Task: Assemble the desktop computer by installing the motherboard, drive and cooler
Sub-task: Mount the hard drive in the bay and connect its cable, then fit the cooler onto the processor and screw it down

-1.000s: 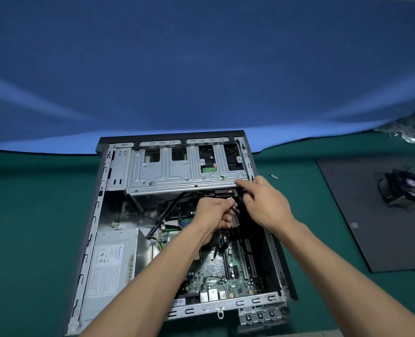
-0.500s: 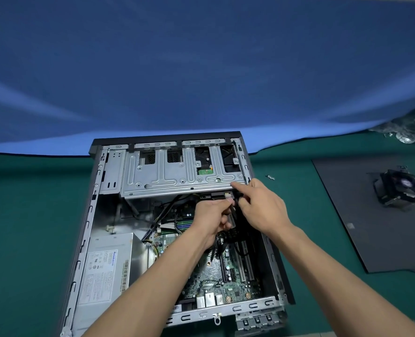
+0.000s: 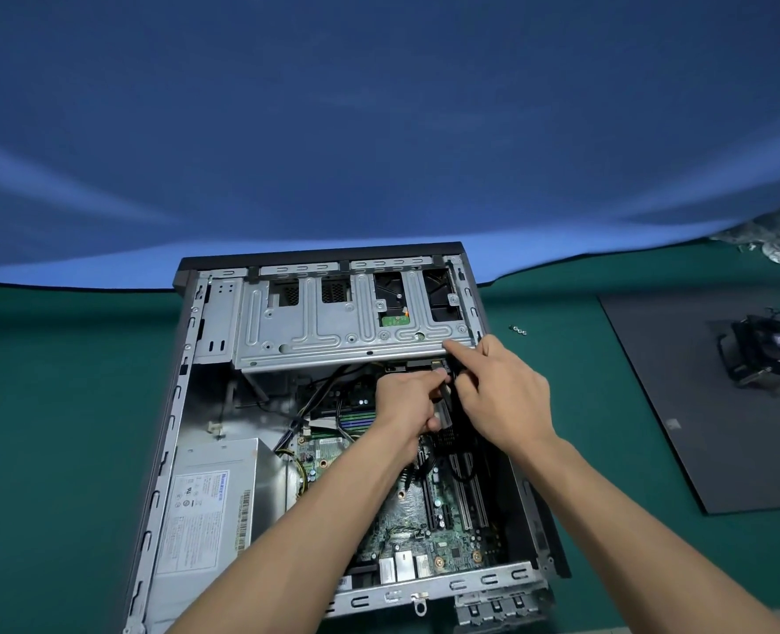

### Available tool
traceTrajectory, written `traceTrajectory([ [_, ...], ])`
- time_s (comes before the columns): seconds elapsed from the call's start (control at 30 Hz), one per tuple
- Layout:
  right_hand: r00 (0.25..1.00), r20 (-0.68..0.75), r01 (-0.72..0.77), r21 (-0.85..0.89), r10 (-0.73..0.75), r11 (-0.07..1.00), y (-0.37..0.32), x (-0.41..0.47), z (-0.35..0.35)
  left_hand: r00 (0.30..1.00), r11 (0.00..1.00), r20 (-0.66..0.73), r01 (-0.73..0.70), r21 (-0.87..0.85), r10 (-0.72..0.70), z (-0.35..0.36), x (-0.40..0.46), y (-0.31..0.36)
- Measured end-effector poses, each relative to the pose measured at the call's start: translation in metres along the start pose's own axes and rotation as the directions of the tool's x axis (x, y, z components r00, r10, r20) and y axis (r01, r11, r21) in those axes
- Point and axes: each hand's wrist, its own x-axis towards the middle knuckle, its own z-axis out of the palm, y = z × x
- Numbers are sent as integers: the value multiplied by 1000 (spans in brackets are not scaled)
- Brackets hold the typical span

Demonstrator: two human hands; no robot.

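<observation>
Computer case [image 3: 182, 404] lies open on the green tabletop [image 3: 59, 404], side off. Motherboard [image 3: 424, 519] sits in the case floor, near-right part; silver power supply [image 3: 214, 505] at near left. Metal drive cage [image 3: 333, 327] spans the far end, a drive's green board [image 3: 395, 320] showing through a cutout. Left hand [image 3: 406, 404] and right hand [image 3: 502, 400] meet just under the cage's near edge, right side. Left grip: fingers curled around a small dark connector [image 3: 438, 366]. Right grip: fingers curled at the same spot, forefinger touching the cage edge; held item hidden. Cooler [image 3: 767, 350] rests on a dark panel [image 3: 699, 427], well right of the case. Small screws [image 3: 517, 330] lie between.
</observation>
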Motion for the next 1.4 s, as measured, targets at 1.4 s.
traceTrajectory([
  [1.4,977,143,-148,-65,156,987,286,10,-121,970,386,211,-241,891,117,211,33,-27],
])
